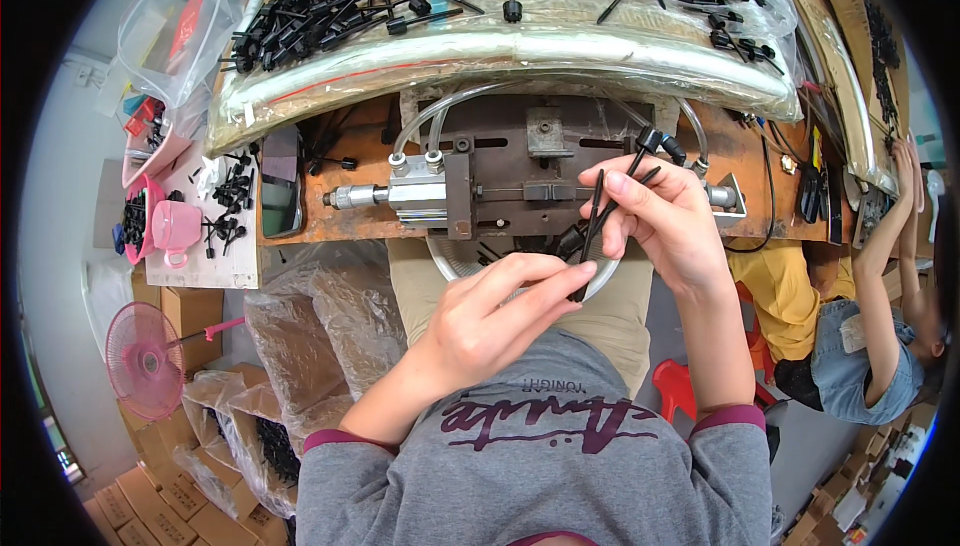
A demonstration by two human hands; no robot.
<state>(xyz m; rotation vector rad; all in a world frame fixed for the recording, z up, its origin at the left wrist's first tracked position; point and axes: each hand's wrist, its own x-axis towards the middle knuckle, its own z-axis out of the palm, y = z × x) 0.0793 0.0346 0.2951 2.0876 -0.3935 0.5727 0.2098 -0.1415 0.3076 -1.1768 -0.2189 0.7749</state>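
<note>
My right hand (665, 211) is closed on thin black plastic rods that cross between its thumb and fingers. One of these has a wider black knob (649, 140) at its upper end. My left hand (505, 311) pinches the lower part of a slim black rod (583, 284), whose upper end reaches my right fingertips. Just beyond the hands is a bench fixture with a silver cylinder (418, 192), a dark metal plate (500, 126) and a small central block (547, 191). Below the fixture, a pale round basin (442, 261) holds black parts, partly hidden by my hands.
A large heap of black knobbed rods (340, 6) lies on a plastic-wrapped padded tray (420, 71) at the back. Clear hoses (415, 121) arch over the fixture. Pink containers (175, 226) and a pink fan (145, 361) stand left. Another person (870, 346) works at the right.
</note>
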